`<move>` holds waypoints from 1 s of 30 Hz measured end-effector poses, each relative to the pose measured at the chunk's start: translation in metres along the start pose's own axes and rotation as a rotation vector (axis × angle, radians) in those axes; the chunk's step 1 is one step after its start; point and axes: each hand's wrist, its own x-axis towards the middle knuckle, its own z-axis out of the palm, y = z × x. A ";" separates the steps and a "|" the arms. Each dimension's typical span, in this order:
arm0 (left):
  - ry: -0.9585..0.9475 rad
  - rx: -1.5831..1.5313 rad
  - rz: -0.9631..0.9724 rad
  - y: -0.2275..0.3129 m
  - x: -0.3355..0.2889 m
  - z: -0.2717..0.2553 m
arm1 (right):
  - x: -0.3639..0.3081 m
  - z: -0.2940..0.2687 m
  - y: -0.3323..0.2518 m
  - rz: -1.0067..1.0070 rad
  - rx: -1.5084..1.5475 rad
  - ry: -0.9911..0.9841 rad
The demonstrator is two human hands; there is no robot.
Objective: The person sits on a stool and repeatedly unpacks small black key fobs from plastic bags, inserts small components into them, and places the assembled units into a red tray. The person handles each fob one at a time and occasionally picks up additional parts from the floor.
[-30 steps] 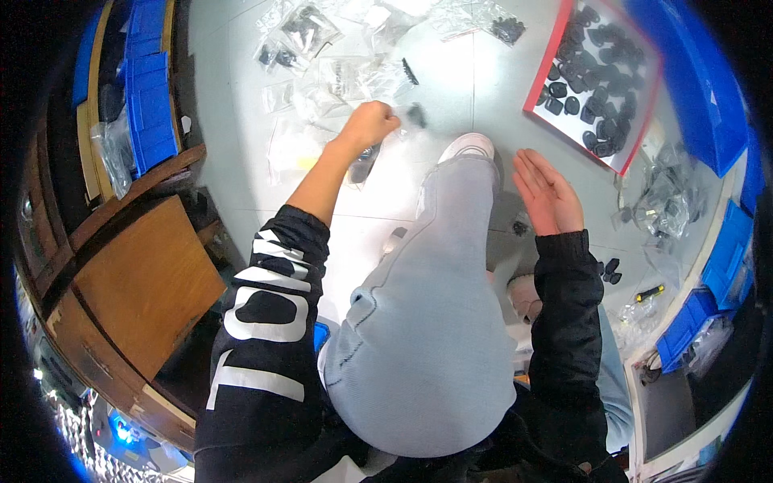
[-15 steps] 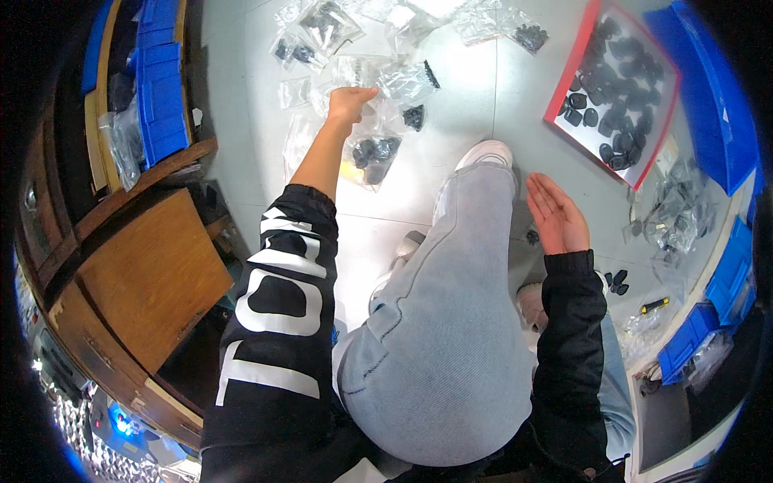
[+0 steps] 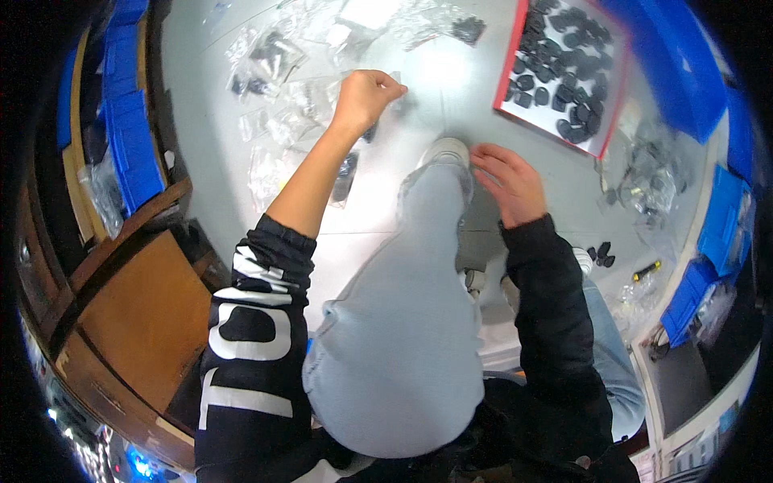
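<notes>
My left hand (image 3: 366,101) is over the spread of bags, thumb and fingertips pinched together. A faint clear film, seemingly a small plastic bag (image 3: 396,78), shows at the fingertips; the hand hides most of it. Under and beside that wrist lie clear bags with dark parts, one dark-filled bag (image 3: 345,179) among them. My right hand (image 3: 509,181) is held beside the toe of my white shoe (image 3: 448,150), its fingers loosely bent and apart, nothing visible in it.
A red-rimmed tray (image 3: 507,88) of black plastic pieces lies at the far right, beside a big blue bin (image 3: 684,72). Near it are crumpled clear bags (image 3: 651,181), several loose black pieces (image 3: 601,254) and a yellow-and-black tool (image 3: 646,270). A wooden cabinet (image 3: 145,314) stands left.
The view has shifted right. My left hand has moved rightward away from the bags, its fingertips pinched. My right hand has come forward and inward to beside the shoe, fingers now more bent.
</notes>
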 end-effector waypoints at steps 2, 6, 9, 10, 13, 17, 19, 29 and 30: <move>-0.097 0.005 -0.051 0.023 -0.007 0.019 | 0.013 0.009 0.007 -0.207 -0.203 0.005; -0.173 -0.037 0.057 0.048 -0.022 0.067 | 0.045 0.013 0.028 -0.297 -0.297 0.261; -0.276 -0.116 0.022 0.052 -0.031 0.097 | 0.050 -0.007 0.038 -0.271 -0.270 0.340; -0.319 -0.111 0.028 0.051 -0.033 0.103 | 0.049 -0.015 0.039 -0.217 -0.263 0.378; -0.437 -0.122 0.076 0.047 -0.037 0.117 | 0.040 -0.035 0.041 -0.058 -0.194 0.380; -0.519 -0.179 0.110 0.045 -0.041 0.121 | 0.039 -0.038 0.045 -0.070 -0.264 0.461; -0.552 -0.230 0.002 0.046 -0.043 0.119 | 0.042 -0.037 0.048 -0.092 -0.312 0.501; -0.571 -0.964 -0.701 0.048 -0.046 0.111 | 0.043 -0.032 0.062 -0.295 -0.633 0.601; -0.571 -1.009 -0.732 0.047 -0.047 0.111 | 0.043 -0.033 0.062 -0.280 -0.628 0.594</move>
